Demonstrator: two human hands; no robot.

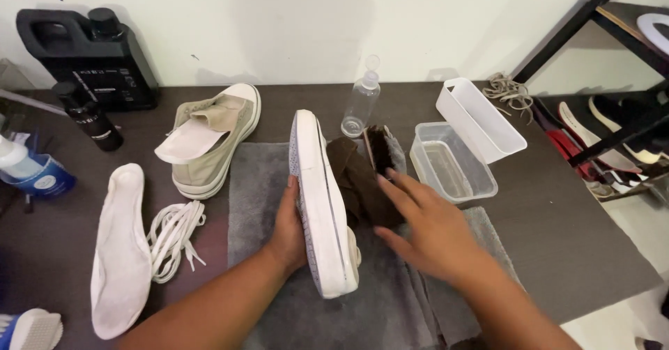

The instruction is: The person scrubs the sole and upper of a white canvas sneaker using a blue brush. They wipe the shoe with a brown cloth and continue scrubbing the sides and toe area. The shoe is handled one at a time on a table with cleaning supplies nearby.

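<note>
Sneaker (322, 203) on its side on grey towel (390, 301), middle of bench (557, 217); white sole faces left, long axis runs from near edge toward far edge. Left hand (289, 228) cups sole side, grip closed around sneaker, thumb on rubber. Right hand (428, 228) flat, fingers spread loose, fingertips touching dark brush (378, 148) and brown cloth (359, 183) beside sneaker; holding nothing. Second sneaker (212, 137), insole (120, 252), laces (173, 235) toward left edge.

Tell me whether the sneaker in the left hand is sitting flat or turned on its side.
On its side. The sneaker rests on edge on the grey towel, white sole facing the left hand, which grips it.
</note>
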